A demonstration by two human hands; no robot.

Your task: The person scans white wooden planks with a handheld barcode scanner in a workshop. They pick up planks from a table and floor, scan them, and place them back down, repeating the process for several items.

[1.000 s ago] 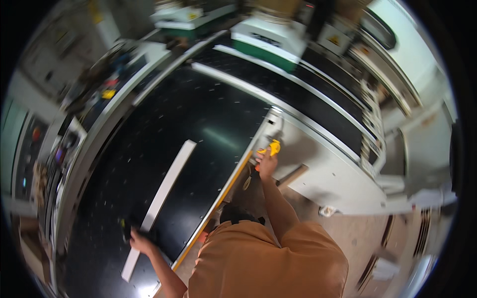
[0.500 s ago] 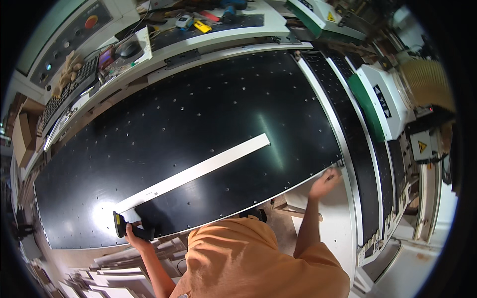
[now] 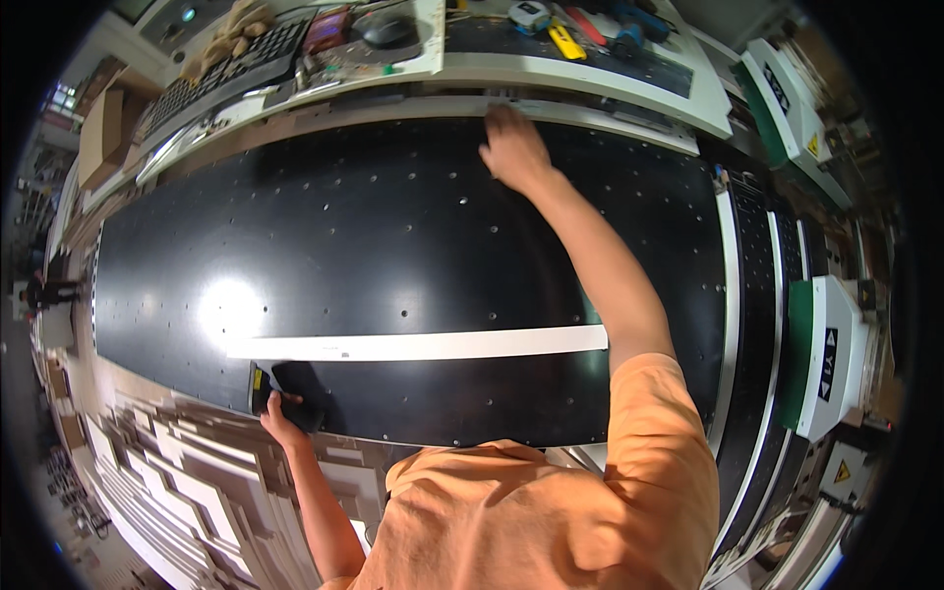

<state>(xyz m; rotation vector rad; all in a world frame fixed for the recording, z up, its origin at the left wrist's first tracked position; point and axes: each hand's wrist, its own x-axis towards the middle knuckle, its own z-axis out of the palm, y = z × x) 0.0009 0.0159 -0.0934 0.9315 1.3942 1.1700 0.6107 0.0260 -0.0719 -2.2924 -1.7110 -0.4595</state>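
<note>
A long white strip of board lies flat across the black tabletop, which is dotted with small holes. My left hand is closed around a black handheld scanner with a yellow label, just below the strip's left end. The scanner's head points toward a bright patch of light on the tabletop. Stretched over the tabletop, my right arm crosses the strip's right end. My right hand is at the far edge beside a white rail; its fingers are smeared by motion, so anything in them is hidden.
Beyond the far edge are a keyboard, a mouse, a yellow cutter, a tape measure and a blue tool. White-and-green machine units stand at right. Several white boards are stacked lower left.
My right hand has moved from the near right edge to the far edge. The view has turned, so the strip now looks nearly level. My left hand keeps hold of the scanner.
</note>
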